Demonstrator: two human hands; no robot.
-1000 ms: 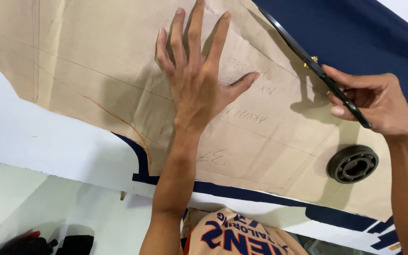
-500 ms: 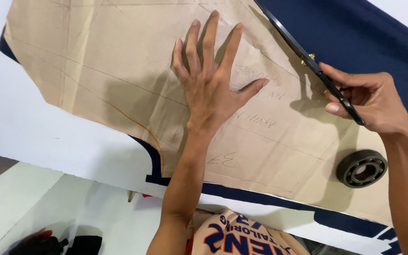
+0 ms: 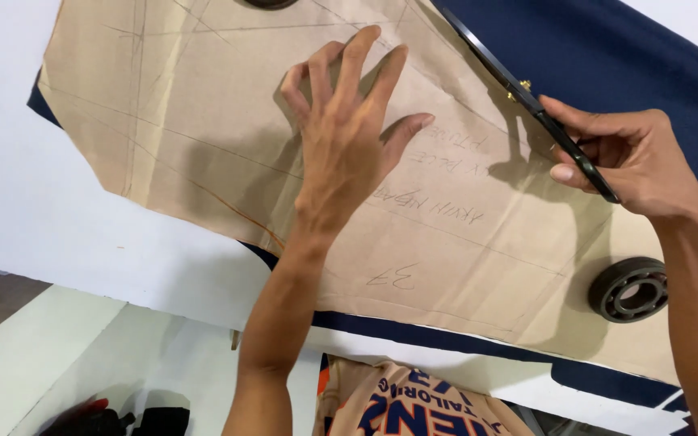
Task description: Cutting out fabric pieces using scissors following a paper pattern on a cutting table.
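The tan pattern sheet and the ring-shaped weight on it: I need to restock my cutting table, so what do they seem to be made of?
The pattern sheet looks like matte brown kraft paper: it lies flat with crisp cut edges and carries pencil lines and handwriting. The ring-shaped weight looks like dark, dull metal, probably steel: two concentric rings with small balls between them, like a ball bearing.

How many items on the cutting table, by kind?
Brown paper pattern: 1
Navy fabric: 1
Black scissors, in right hand: 1
Round bearing weights (second only partly in frame): 2
Total: 5
Left hand presses on the pattern.
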